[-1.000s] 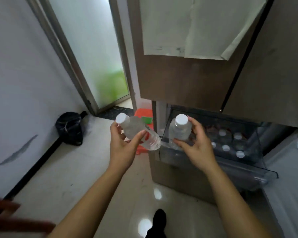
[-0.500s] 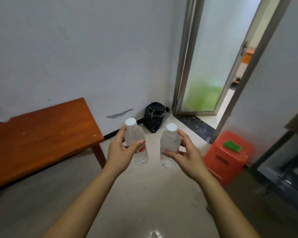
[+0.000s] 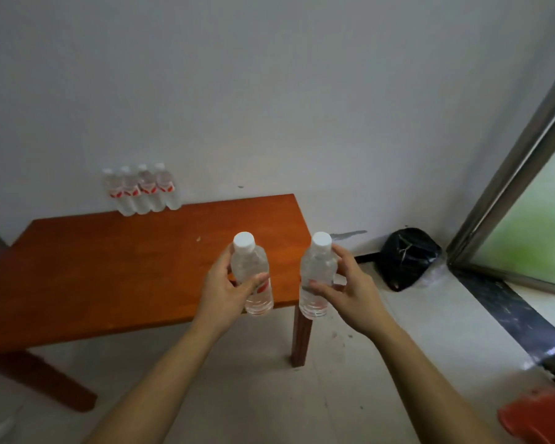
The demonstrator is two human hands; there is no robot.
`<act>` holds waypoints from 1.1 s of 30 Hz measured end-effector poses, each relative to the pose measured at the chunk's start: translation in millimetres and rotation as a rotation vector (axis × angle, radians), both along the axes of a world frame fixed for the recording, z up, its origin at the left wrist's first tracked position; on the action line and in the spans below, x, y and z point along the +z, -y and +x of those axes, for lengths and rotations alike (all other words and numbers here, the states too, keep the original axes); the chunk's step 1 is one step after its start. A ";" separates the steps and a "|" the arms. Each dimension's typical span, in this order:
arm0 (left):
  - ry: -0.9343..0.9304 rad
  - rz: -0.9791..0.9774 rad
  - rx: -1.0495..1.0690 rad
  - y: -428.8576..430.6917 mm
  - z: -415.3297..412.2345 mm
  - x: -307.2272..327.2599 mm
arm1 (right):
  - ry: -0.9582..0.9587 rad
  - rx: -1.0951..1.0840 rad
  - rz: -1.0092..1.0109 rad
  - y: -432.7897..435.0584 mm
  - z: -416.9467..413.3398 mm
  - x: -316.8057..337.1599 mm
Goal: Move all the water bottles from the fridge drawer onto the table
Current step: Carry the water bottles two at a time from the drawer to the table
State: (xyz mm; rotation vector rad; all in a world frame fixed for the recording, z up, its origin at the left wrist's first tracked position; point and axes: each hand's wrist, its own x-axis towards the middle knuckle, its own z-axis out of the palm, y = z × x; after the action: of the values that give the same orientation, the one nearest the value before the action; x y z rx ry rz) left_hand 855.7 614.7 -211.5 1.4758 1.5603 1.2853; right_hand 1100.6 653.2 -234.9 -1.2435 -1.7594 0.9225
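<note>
At the near right corner of a glossy orange-brown wooden tabletop (image 3: pixel 109 267), head view: the left grip (image 3: pixel 223 293), a bare hand, curls thumb and fingers round the middle of a clear plastic water bottle with a white screw cap (image 3: pixel 249 267). The bottle is upright, full of clear liquid, and part of a red-and-white label shows below the thumb. It appears over the tabletop corner, its base clear of the wood.

The right grip (image 3: pixel 346 291) clasps a second clear white-capped bottle (image 3: pixel 318 267), also upright and full. It sits just beside the first, in line with the square table leg (image 3: pixel 302 338).

A row of four clear bottles with red-and-white labels (image 3: pixel 141 190) stands touching side by side at the tabletop's far edge, against the matt grey wall (image 3: pixel 269 91).

A crumpled black plastic bag (image 3: pixel 409 257) lies on the pale tiled floor (image 3: pixel 269 395) beside a metal-framed frosted glass door (image 3: pixel 532 238). An orange plastic object (image 3: pixel 539 418) shows at the lower right edge.
</note>
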 end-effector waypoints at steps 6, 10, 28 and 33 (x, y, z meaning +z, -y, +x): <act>-0.007 -0.015 0.096 -70.0 -78.5 -23.2 | -0.003 0.109 -0.027 -91.8 -81.0 -25.0; -0.042 -0.059 0.161 -143.6 -130.5 -36.4 | 0.004 0.174 -0.033 -176.7 -132.5 -46.3; -0.340 -0.090 0.163 -408.4 -318.0 -61.4 | 0.268 0.270 -0.009 -457.0 -333.4 -65.5; -0.226 -0.167 0.104 -473.4 -360.5 -94.4 | 0.399 0.200 -0.031 -503.6 -376.4 -88.0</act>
State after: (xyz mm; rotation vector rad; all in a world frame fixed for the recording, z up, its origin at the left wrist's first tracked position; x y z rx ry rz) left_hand 495.2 1088.1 -305.9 1.4903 1.8642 1.0428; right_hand 724.2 1156.7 -323.0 -1.3599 -2.2218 0.8566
